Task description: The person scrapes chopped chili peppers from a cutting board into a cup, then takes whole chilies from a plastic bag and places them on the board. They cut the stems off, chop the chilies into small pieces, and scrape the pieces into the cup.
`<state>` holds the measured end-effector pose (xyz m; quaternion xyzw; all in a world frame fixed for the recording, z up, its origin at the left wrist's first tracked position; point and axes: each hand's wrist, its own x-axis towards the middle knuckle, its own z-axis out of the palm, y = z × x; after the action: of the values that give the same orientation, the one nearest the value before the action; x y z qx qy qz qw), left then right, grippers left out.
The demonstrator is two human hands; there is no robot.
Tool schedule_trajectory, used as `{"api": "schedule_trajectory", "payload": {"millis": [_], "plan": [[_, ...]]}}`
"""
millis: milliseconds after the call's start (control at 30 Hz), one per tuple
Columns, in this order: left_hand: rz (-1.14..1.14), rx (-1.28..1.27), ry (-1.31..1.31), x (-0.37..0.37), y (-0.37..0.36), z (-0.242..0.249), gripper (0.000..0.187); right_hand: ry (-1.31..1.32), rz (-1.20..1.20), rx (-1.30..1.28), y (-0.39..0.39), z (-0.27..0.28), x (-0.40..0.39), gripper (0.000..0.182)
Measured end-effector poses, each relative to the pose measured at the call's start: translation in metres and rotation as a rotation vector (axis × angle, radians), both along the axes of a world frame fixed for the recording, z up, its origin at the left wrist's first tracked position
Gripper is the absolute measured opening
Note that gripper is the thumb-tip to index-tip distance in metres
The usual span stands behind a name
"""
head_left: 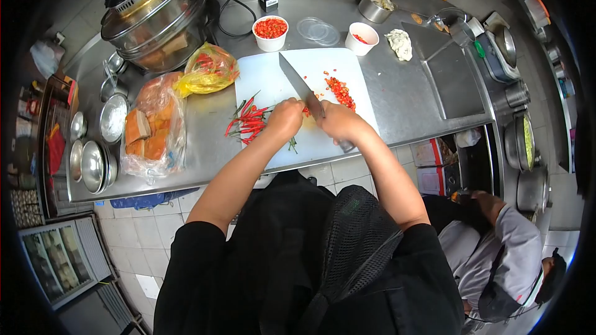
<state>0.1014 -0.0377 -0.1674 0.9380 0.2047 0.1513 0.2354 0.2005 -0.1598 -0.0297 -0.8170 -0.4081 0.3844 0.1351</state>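
My right hand (340, 121) grips a kitchen knife (300, 85), its blade slanting away to the far left over the white cutting board (261, 74). Close to the blade, my left hand (287, 118) has its fingers curled down on a red chili, mostly hidden, with a bit of red showing beside the knuckles. A loose pile of whole red chilies (249, 121) lies left of that hand. Chopped chili (340, 93) is scattered on the board beyond my right hand.
Behind the board stand a tub of chopped chili (270, 28) and a second white tub (362, 40). To the left are a yellow bag (208, 71), a bag of orange-brown blocks (149, 130) and metal bowls (94, 164). A sink (456, 80) and another person (503, 248) are at right.
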Motion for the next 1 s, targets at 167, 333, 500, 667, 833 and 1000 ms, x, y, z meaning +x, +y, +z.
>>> {"api": "schedule_trajectory", "payload": {"millis": [167,333,500,667,833,1000], "plan": [[-0.007,-0.006,0.011,0.002,0.002,0.005,0.011,-0.048,-0.073,0.132,0.001,-0.045,-0.001,0.033],[0.003,-0.013,0.022,-0.001,0.001,0.006,0.011,0.005,-0.060,0.065,-0.001,-0.036,-0.003,0.035],[-0.034,-0.029,0.125,0.000,0.002,0.011,0.012,-0.003,-0.086,0.134,0.001,-0.046,0.001,0.032],[-0.017,-0.039,-0.005,-0.002,0.003,-0.001,0.010,0.026,-0.087,0.046,0.000,-0.045,-0.007,0.043],[-0.018,-0.094,-0.073,-0.007,0.005,0.000,0.006,0.012,-0.074,0.095,0.000,-0.045,-0.004,0.048],[0.013,-0.018,-0.013,-0.007,0.001,0.003,0.006,0.031,-0.019,0.063,0.006,-0.022,0.001,0.041]]}}
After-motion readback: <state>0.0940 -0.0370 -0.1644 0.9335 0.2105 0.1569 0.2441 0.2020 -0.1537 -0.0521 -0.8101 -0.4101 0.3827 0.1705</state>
